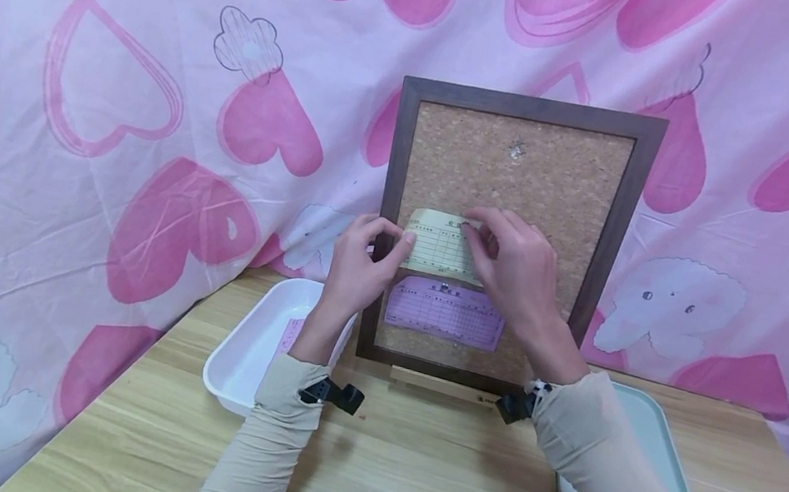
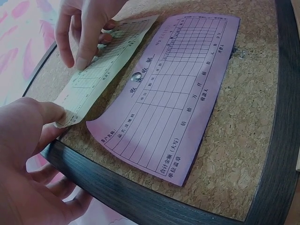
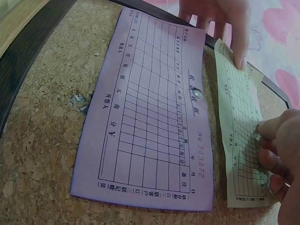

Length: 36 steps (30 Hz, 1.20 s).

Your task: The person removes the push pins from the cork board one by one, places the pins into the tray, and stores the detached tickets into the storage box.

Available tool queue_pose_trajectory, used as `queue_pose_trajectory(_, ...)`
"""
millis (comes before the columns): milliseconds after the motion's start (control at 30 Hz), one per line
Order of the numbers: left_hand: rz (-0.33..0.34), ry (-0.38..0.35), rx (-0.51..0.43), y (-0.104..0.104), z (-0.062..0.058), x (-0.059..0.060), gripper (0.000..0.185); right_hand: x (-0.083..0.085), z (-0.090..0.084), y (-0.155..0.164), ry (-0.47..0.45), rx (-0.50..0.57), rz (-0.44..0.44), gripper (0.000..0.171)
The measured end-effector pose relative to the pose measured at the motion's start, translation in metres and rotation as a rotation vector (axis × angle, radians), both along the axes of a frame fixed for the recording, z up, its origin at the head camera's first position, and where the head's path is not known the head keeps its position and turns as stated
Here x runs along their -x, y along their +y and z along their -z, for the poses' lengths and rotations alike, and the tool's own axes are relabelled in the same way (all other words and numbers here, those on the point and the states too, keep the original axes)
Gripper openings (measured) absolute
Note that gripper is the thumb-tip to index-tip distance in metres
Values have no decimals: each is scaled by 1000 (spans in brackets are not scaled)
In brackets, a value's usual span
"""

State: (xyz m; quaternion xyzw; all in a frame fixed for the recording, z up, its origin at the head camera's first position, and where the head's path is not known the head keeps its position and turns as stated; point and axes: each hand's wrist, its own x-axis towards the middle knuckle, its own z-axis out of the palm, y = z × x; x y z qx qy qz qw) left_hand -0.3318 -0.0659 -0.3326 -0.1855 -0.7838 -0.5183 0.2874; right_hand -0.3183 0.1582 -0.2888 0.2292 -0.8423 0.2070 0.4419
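Observation:
A framed cork board (image 1: 517,183) stands upright on the table. My left hand (image 1: 361,267) pinches the left edge of a pale yellow receipt slip (image 1: 432,245) between thumb and index finger. At the slip's upper middle, my right hand (image 1: 518,268) has thumb and fingers together around a small pin-like thing, mostly hidden by the fingertips. In the left wrist view the slip tilts a little off the cork. Just below it, a purple receipt slip (image 2: 187,93) hangs from a round silver thumbtack (image 2: 136,76) at its top middle.
Left of the board is a white tray (image 1: 236,346) with a pink slip (image 1: 289,335) inside. A pale green tray (image 1: 662,439) lies at the right, partly behind my right sleeve. Silvery specks (image 1: 516,150) mark the upper cork. A heart-patterned cloth (image 1: 177,123) hangs behind.

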Motion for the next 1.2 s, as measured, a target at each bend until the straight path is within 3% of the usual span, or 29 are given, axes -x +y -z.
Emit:
queue_pose_trajectory(400,1,-1,2,0,1,0,25,1,3,1,37,-5,-5,13)
queue_pose_trajectory(767,-6,1,11,1,1,0,25,-2,3,-1,-15,-33,38,14)
queue_pose_trajectory(1200,-21,19,2,2,0,0,25,-1,4,2,-44,-30,-8,12)
